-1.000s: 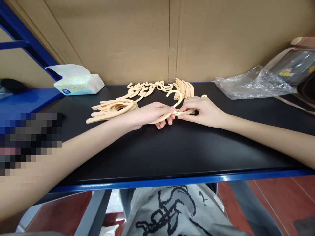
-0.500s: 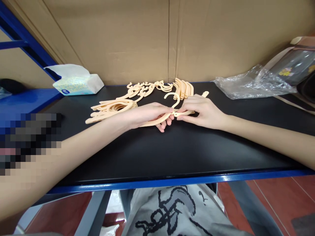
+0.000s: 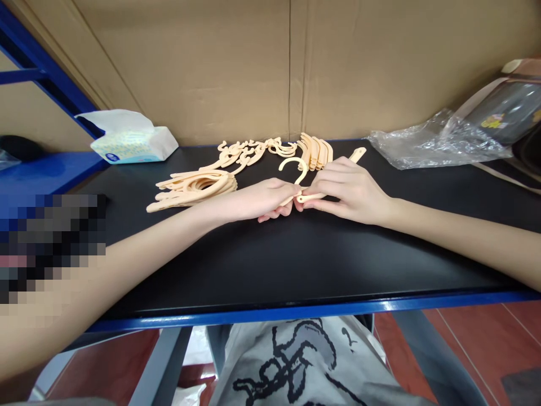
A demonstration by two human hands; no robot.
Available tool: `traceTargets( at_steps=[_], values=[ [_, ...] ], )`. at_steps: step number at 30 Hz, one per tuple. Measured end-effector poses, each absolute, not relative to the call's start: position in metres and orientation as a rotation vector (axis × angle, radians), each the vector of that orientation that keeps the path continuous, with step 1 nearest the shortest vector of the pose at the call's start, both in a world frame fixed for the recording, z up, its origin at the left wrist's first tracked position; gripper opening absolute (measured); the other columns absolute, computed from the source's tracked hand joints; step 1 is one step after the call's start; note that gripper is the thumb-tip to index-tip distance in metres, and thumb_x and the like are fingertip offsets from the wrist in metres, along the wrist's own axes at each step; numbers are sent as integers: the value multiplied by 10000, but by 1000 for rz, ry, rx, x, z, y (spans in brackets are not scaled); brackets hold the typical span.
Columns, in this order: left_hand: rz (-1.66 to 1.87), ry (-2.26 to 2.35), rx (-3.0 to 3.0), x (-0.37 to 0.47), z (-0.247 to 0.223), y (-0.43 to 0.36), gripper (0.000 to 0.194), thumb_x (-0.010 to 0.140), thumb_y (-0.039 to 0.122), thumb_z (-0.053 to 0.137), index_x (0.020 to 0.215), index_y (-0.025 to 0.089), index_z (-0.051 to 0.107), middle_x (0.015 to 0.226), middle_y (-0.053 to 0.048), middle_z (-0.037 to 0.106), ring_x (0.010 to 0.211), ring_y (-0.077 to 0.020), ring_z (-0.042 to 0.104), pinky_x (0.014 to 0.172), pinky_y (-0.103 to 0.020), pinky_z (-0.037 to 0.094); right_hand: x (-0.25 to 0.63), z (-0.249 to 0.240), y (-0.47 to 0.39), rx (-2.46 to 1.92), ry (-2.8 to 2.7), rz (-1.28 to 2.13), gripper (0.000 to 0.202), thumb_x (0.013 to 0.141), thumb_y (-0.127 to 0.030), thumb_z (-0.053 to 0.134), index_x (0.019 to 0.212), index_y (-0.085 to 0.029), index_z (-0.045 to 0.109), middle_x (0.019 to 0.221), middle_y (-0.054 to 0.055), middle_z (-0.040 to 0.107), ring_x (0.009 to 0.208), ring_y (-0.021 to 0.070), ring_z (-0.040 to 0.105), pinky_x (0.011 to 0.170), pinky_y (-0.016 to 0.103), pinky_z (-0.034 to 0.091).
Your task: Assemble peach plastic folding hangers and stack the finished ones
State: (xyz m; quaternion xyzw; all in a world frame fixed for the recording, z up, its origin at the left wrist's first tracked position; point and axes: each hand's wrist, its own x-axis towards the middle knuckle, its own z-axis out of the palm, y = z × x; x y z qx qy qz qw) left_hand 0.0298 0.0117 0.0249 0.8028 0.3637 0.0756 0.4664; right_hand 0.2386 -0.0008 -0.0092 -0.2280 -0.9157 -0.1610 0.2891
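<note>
Both my hands meet over the middle of the black table, closed on parts of one cream plastic hanger. Its hook [image 3: 305, 169] stands up between them, curling to the left. My left hand [image 3: 274, 198] grips the hanger close below the hook, covering most of the left arm. In my right hand [image 3: 349, 190] is the hanger's right arm [image 3: 358, 154]; its flat far end sticks out above the knuckles, and a round end with a hole shows by the fingertips. Whether the two parts are fully joined I cannot tell.
Several stacked hanger pieces [image 3: 190, 189] lie left of my hands. Behind are loose hooks [image 3: 253, 151] and a row of curved arms [image 3: 315, 151]. A tissue pack [image 3: 134, 144] sits back left; a clear plastic bag [image 3: 435, 148] and a transparent bag [image 3: 507, 115] are back right.
The hanger's left arm has turned out of sight under my left hand, whose fingers have curled in more. The right arm's far end has risen to the right, and the hook has shifted slightly left.
</note>
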Motion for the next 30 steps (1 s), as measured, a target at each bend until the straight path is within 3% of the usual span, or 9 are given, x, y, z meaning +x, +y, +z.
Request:
traceTargets(
  at_steps=[6, 30],
  values=[
    [154, 793, 1826, 25, 24, 17, 267, 900, 304, 373, 742, 160, 534, 597, 38, 349, 444, -64, 266, 379, -175, 245, 239, -10, 1, -622, -2430, -347, 271, 913, -402, 494, 876, -192, 660, 725, 11, 607, 709, 142, 524, 683, 292, 348],
    [117, 830, 1795, 27, 24, 18, 274, 924, 331, 360, 796, 159, 532, 580, 51, 312, 430, -63, 236, 380, -180, 279, 239, -12, 6, -737, -2505, -54, 265, 915, -417, 486, 871, -185, 608, 793, 18, 635, 755, 152, 554, 785, 308, 336]
  ],
)
